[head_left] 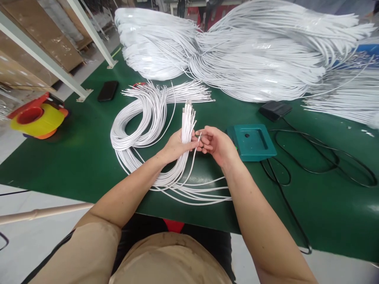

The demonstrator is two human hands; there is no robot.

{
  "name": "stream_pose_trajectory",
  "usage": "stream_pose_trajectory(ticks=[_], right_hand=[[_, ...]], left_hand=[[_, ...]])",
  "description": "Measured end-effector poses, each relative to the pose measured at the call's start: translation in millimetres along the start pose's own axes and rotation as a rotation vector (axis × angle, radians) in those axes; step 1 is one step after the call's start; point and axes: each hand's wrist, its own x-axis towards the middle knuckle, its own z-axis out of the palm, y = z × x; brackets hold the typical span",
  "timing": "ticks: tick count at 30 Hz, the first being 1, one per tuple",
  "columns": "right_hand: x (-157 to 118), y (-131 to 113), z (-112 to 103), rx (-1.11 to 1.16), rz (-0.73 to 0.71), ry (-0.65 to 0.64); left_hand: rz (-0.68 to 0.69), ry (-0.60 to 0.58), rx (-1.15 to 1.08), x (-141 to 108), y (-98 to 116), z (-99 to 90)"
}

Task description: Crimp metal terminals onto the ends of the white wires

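My left hand (177, 146) is wrapped round a bundle of white cables (187, 125), whose ends point up and away from me. Its thumb rests by the end of one separate cable (194, 156). Close against it on the right, my right hand (213, 142) has its fingers curved and apart around the tip of that single cable; no firm grip shows. The held bundle curves down and left into a looped coil (118, 136) on the green table (89, 157). Several loose white cables (201, 195) run rightward under my right forearm.
Large heaps of white cable (254, 59) fill the table's far side. A teal device (251, 142) and a black box (275, 110) with black cords stand at the right. A black phone (107, 90), tape rolls (38, 118) and metal posts (94, 31) are at the left.
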Motion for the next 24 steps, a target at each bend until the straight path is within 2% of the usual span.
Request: stream_pose_trajectory(ticks=[4,7,10,13,16,20,24], right_hand=[[0.0,0.8,-0.2,-0.067,-0.014,0.023],[-0.6,0.1,-1.0,-0.041,0.023,-0.032],[-1.5,-2.5,-3.3,0.034,0.075,-0.096],[-3.2,-5.3,-4.2,0.052,0.068,-0.113],[-5.0,-6.2,-3.4,0.013,0.021,-0.074],[-5.7,-5.1,-2.5,-0.052,-0.075,0.022],[-6.4,-5.6,-2.1,-0.092,-0.102,0.034]], left_hand=[[0.037,-0.075,0.008,0.3,-3.6,1.3],[0.027,-0.089,-0.003,0.8,-4.9,-0.1],[0.011,-0.072,-0.001,0.8,-3.4,-2.0],[0.027,-0.019,0.015,0.5,-1.9,-3.8],[0.053,-0.009,-0.002,0.7,-2.6,-5.5],[0.098,-0.051,-0.021,1.6,-4.5,-7.5],[0.078,-0.048,-0.031,2.0,-5.6,-8.8]])
